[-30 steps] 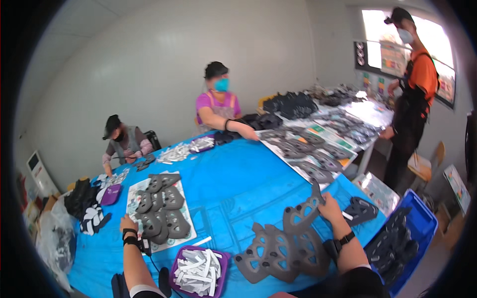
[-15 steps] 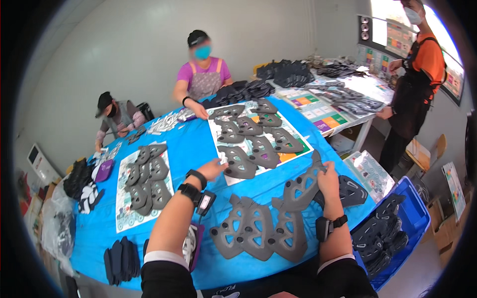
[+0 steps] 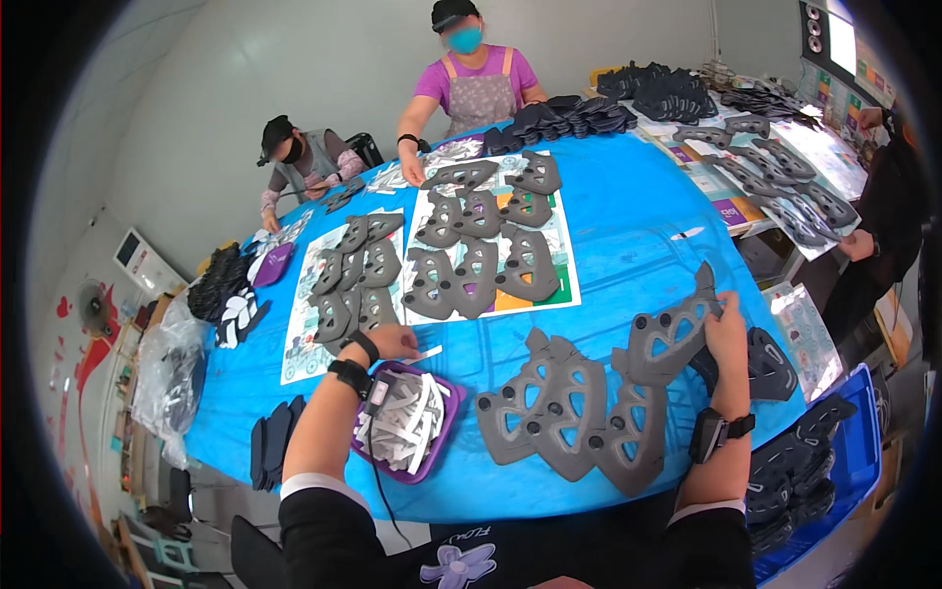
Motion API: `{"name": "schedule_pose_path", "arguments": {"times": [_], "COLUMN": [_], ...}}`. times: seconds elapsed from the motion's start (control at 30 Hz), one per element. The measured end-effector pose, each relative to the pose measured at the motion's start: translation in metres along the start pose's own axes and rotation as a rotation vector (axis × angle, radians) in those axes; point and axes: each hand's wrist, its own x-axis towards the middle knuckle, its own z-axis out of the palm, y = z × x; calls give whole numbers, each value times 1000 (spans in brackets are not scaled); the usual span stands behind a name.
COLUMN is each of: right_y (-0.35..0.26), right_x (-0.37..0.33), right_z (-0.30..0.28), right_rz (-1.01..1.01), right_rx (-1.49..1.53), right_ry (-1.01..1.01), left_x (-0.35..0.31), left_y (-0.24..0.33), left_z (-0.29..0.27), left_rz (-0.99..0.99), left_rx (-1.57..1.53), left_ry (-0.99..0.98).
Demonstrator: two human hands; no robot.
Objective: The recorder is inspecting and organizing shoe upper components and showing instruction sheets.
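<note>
My left hand (image 3: 394, 342) is closed, pinching a narrow white strip (image 3: 430, 352) above the blue table cover, just beyond a purple tray (image 3: 449, 429) heaped with similar strips. My right hand (image 3: 727, 339) grips the right end of a dark grey foam pad (image 3: 663, 344) with cut-out openings and round black spots. That pad is tilted and partly overlaps a row of like foam pads (image 3: 569, 417) lying on the table. Beneath my right hand is another dark pad (image 3: 771, 365), partly hidden by it.
Beyond lie a printed sheet (image 3: 567, 209) and a second sheet (image 3: 297, 365), both bearing grey pads. A co-worker's hand (image 3: 410, 169) touches the farther sheet's corner. A blue crate (image 3: 863, 432) of dark pads stands right. Dark flat pieces (image 3: 278, 439) lie front left.
The farther printed sheet with pads has moved left, toward the other sheet, with the co-worker's hand at its corner. My left hand has come away from it toward the purple tray. My view has shifted.
</note>
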Motion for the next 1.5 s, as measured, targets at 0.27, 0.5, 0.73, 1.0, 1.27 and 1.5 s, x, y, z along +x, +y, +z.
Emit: {"name": "schedule_pose_path", "arguments": {"times": [0.27, 0.5, 0.73, 1.0, 1.27, 1.5], "right_y": [6, -12, -7, -24, -10, -13], "right_x": [0, -9, -9, -18, -20, -19], "right_z": [8, -5, 10, 7, 7, 12], "right_rz": [-45, 82, 89, 148, -51, -81], "right_rx": [-31, 100, 445, 195, -70, -106], "right_ry": [-17, -139, -330, -656, -593, -567], "left_x": [-28, -38, -2, 14, 31, 32], "left_y": [-24, -12, 39, -8, -33, -61], "left_z": [22, 13, 9, 35, 18, 24], "left_rz": [-107, -62, 26, -235, -178, -244], "left_rx": [96, 136, 169, 277, 127, 551], "left_ry": [-40, 156, 212, 123, 301, -12]}}
